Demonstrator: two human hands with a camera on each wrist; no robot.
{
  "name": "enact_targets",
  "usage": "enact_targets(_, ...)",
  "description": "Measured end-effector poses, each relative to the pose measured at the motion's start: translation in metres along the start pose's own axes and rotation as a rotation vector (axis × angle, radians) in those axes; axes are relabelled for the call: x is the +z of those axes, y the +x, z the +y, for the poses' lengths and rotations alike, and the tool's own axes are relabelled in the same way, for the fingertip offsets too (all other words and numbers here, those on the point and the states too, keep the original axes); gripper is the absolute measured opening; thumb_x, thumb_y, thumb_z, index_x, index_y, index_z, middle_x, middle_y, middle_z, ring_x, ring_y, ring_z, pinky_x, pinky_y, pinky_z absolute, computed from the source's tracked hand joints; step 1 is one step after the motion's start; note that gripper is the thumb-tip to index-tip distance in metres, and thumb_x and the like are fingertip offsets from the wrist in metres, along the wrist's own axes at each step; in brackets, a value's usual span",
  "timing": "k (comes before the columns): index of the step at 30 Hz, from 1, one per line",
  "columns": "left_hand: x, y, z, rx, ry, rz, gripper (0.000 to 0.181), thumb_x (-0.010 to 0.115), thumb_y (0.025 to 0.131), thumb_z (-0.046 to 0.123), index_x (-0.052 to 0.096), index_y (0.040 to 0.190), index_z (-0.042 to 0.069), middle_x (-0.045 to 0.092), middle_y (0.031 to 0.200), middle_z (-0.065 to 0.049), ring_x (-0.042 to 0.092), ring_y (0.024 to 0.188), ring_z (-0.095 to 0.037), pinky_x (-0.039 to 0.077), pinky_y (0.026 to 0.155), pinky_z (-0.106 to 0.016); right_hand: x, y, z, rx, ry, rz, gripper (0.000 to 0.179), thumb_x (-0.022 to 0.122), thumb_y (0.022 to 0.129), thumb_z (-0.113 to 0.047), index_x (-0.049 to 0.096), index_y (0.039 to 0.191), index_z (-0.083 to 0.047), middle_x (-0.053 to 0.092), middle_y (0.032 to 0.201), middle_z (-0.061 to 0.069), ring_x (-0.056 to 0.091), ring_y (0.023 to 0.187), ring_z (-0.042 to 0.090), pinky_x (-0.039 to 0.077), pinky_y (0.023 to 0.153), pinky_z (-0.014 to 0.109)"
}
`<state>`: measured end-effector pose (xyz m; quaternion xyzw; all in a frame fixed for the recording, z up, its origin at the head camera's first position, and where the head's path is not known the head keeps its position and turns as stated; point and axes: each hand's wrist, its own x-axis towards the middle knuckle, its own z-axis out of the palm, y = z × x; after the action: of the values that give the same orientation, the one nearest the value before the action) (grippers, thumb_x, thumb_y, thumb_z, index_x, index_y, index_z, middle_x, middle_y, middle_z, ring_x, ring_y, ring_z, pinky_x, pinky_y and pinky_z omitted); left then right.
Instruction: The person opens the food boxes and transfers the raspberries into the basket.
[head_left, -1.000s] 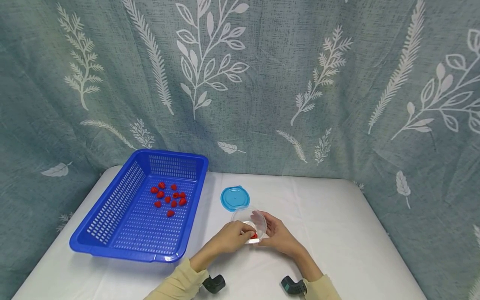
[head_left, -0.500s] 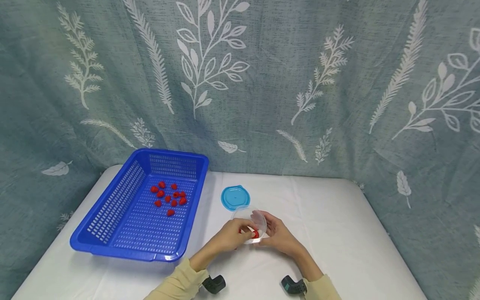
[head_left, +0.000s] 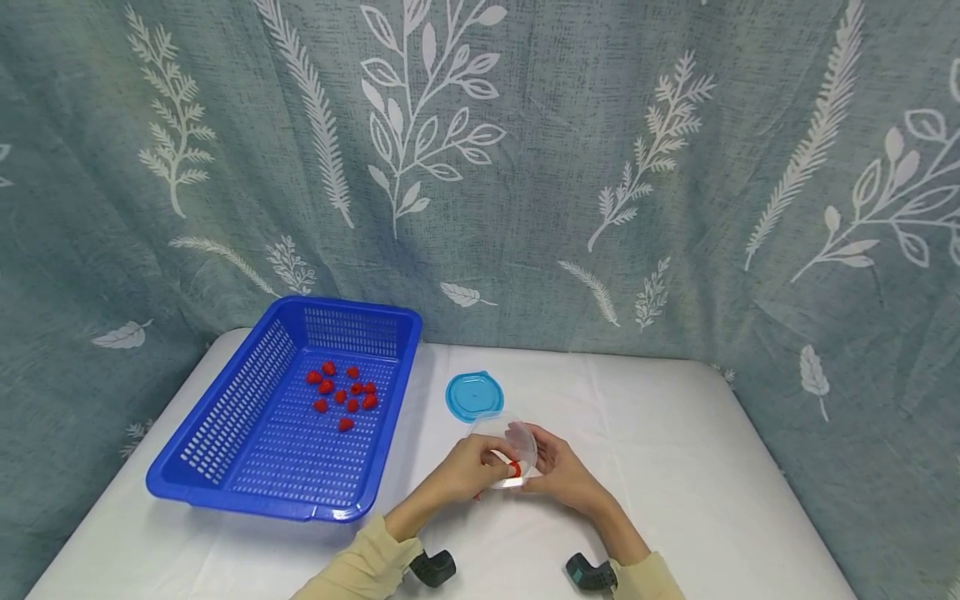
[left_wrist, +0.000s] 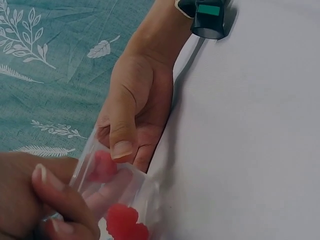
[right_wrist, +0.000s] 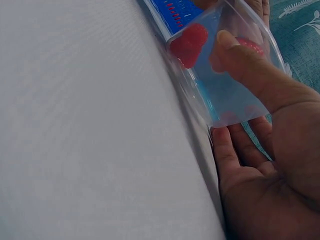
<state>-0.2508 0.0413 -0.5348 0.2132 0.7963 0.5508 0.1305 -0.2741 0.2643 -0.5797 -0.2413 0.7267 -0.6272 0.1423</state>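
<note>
A small clear plastic tub (head_left: 497, 423) is tipped on its side above the white table. My right hand (head_left: 566, 479) grips the tub from the right, its thumb on the near side and its fingers round the far side. My left hand (head_left: 467, 469) reaches into the opening with curled fingers, pinching a raspberry (head_left: 515, 469) at the fingertips. Part of that grip is hidden by the tub wall and fingers. Two other raspberries (left_wrist: 125, 223) lie together against the tub's lower wall, and they show through the plastic (right_wrist: 190, 45) in the right wrist view.
A blue perforated basket (head_left: 300, 510) stands on the left, with several raspberries (head_left: 341, 397) on its floor. Just behind the tub lies a round blue lid (head_left: 474, 396). A patterned green curtain (head_left: 525, 167) hangs along the table's back edge.
My left fingers have shifted slightly inside the tub, and the raspberry at their tips has moved a little. The right hand keeps its grip. The head view has turned slightly left.
</note>
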Motion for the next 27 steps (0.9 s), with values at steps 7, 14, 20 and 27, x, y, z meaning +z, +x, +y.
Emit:
enact_targets(7,0.004,-0.004,-0.004,0.030,0.020,0.091,0.027,0.067,0.096,0.009,0.067,0.123,0.007,0.069,0.100,-0.007,0.046,0.045,-0.008,0.043,0.040,-0.021,0.000,-0.001,-0.003,0.016,-0.001,-0.003,0.088,0.080,0.076,0.008,0.039,0.153,-0.006,0.038,0.158,0.020,0.034,0.148,0.037,0.043,0.107,0.022)
enact_targets(14,0.002,-0.009,-0.007,0.102,0.087,0.127,0.036,0.067,0.097,0.009,0.064,0.132,0.002,0.067,0.106,-0.009,0.050,0.053,-0.007,0.046,0.046,-0.022,0.003,0.000,-0.004,0.029,0.001,-0.003,0.088,0.080,0.077,0.009,0.039,0.153,-0.005,0.034,0.161,0.020,0.032,0.149,0.037,0.042,0.107,0.023)
enact_targets(20,-0.002,-0.013,-0.007,0.116,0.243,0.231,0.014,0.075,0.093,0.018,0.070,0.105,0.013,0.069,0.094,0.004,0.057,0.075,-0.009,0.047,0.066,-0.022,0.004,0.001,-0.005,0.042,-0.005,0.006,0.088,0.082,0.077,0.006,0.038,0.153,-0.004,0.037,0.159,0.020,0.033,0.149,0.037,0.042,0.108,0.024)
enact_targets(27,-0.003,-0.023,-0.004,0.180,0.179,0.347,0.018,0.081,0.086,0.013,0.069,0.099,0.015,0.072,0.090,0.003,0.066,0.087,-0.023,0.044,0.065,-0.020,0.005,0.001,-0.006,0.044,-0.002,0.024,0.090,0.083,0.076,0.006,0.038,0.153,-0.002,0.036,0.159,0.021,0.031,0.150,0.037,0.041,0.109,0.023)
